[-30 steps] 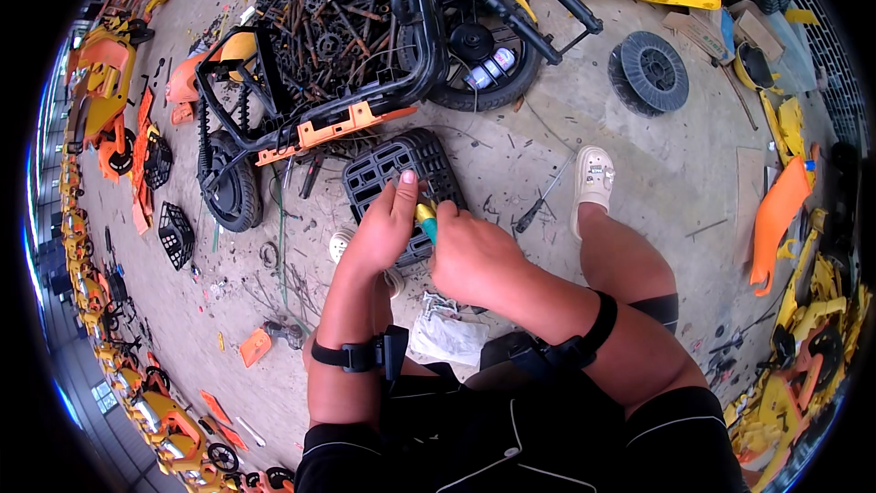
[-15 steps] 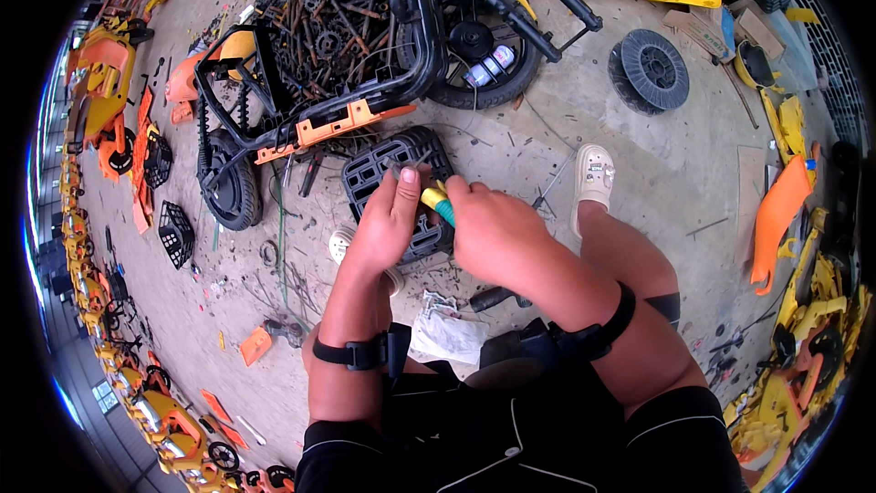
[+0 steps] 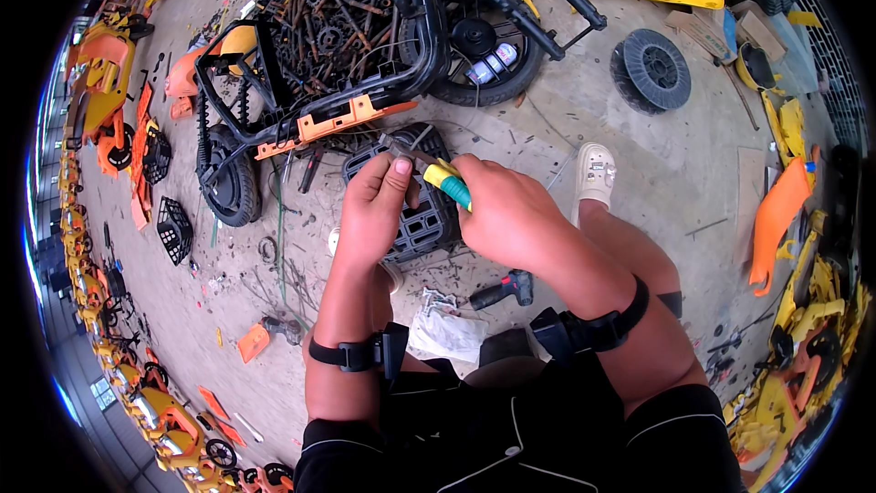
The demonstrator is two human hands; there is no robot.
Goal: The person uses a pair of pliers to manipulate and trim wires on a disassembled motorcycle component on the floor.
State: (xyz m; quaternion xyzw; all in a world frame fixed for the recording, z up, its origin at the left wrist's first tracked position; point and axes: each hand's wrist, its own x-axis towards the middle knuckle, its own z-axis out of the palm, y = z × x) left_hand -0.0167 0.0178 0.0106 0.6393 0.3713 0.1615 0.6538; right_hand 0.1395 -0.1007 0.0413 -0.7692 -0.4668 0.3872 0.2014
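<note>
My right hand [image 3: 500, 201] grips pliers with yellow-and-green handles [image 3: 447, 184]. Their metal jaws point up and left toward my left fingertips. My left hand [image 3: 372, 205] is closed, thumb pressed against the fingers, on a small dark piece by the jaws; what it is cannot be made out. Beneath both hands a black slotted plastic crate [image 3: 424, 230] rests on the floor, partly covered by my hands. Just beyond it lies a black scooter frame [image 3: 342, 99] with an orange strip [image 3: 351, 117] along its near side.
Rusty metal parts [image 3: 333, 9] are heaped within the frame. A cordless drill [image 3: 504, 289] and a white cloth [image 3: 447, 330] lie near my legs. A grey spool [image 3: 651, 71] sits at far right. Yellow and orange scooter panels [image 3: 783, 219] line the right; a row of scooters [image 3: 169, 420] lines the left.
Both hands have shifted slightly; the right one has moved a little right with the pliers, and their jaws show more. The drill is now more fully in view.
</note>
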